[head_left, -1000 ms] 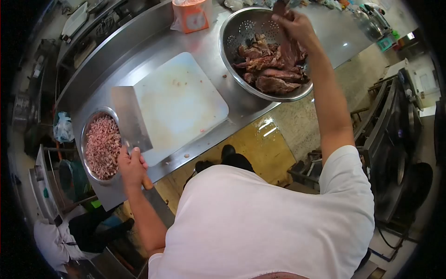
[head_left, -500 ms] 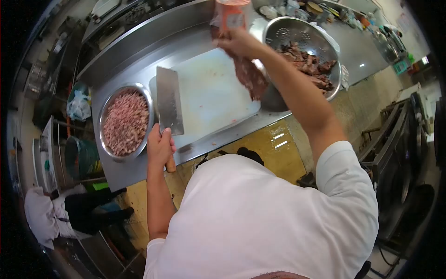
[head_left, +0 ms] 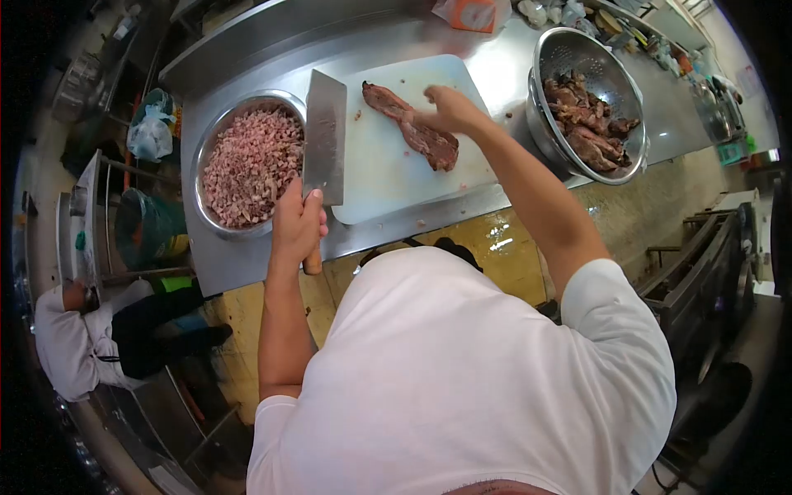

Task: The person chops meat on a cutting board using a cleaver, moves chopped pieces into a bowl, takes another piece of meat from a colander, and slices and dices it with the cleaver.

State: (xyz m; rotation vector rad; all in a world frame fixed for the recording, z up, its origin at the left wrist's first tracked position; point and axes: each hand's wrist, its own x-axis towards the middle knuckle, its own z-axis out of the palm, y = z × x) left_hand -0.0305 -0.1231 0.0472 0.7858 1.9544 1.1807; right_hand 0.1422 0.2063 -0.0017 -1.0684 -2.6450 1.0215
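Observation:
My left hand (head_left: 299, 223) is closed around the wooden handle of a cleaver (head_left: 325, 136), whose broad blade points away from me over the left edge of the white cutting board (head_left: 375, 194). A long piece of dark cooked meat (head_left: 429, 144) lies slantwise on the board. Over its right side is my right hand (head_left: 452, 110), fingers apart and gripping nothing; whether the thumb touches the meat I cannot tell. Left of the blade stands a metal bowl (head_left: 200, 186) full of chopped meat (head_left: 252, 165). To the right, a steel colander (head_left: 540, 107) holds more meat pieces (head_left: 590, 124).
The steel counter (head_left: 363, 41) has a raised back edge. An orange-and-clear plastic package (head_left: 474, 12) sits behind the board, with assorted bags and utensils at the back right. Another person (head_left: 91, 338) is at the lower left. The yellowish floor (head_left: 495, 256) looks wet.
The meat that hung from my right hand now lies on the board, and that hand has opened. My left hand still holds the cleaver. The whole view has shifted.

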